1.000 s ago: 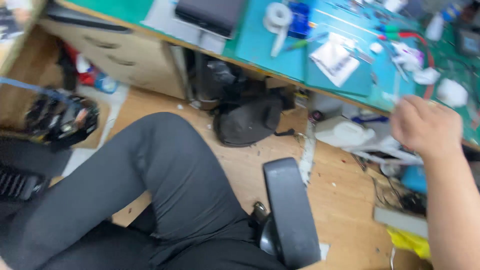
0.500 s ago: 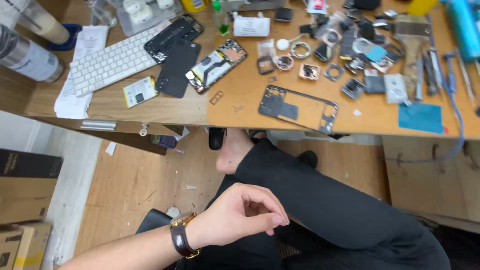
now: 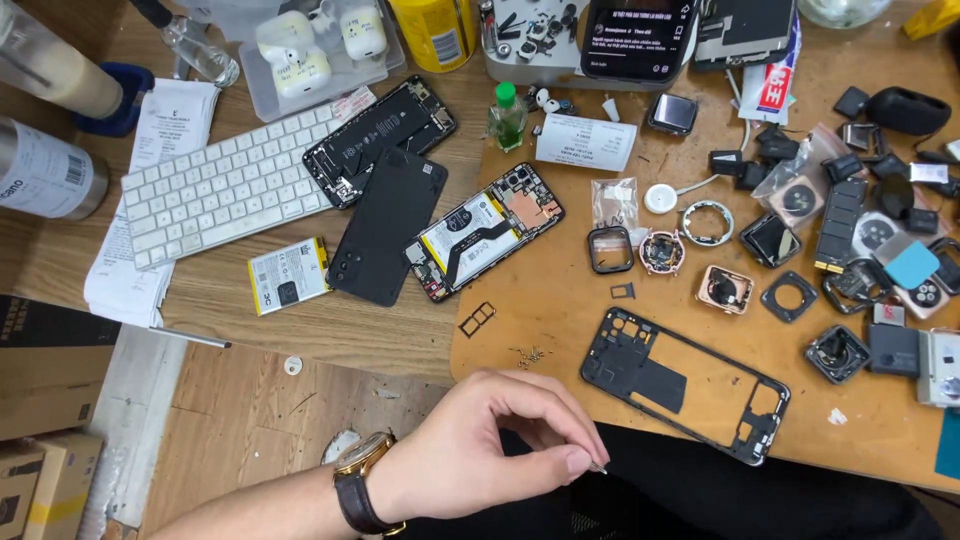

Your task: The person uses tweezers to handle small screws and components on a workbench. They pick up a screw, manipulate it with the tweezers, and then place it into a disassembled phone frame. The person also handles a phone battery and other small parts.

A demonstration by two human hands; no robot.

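My left hand, a brown-strapped watch on its wrist, hovers over my dark-trousered lap just below the wooden desk's front edge. Its thumb and forefinger are pinched on a tiny metal piece, too small to identify. Nearest on the desk is a black phone mid-frame, with several loose screws and a SIM tray to its left. Farther back lie an opened phone with its battery showing and a black back cover. My right hand is out of view.
A white keyboard, a loose battery, a second opened phone and paper slips fill the left. Several watch cases and parts crowd the right. A lit phone stands at the back. Cardboard boxes sit on the floor.
One second ago my head faced another desk and the floor, with my right hand raised. Now I look at the wooden desk, closer than before, and my left hand's fingers have pinched together.
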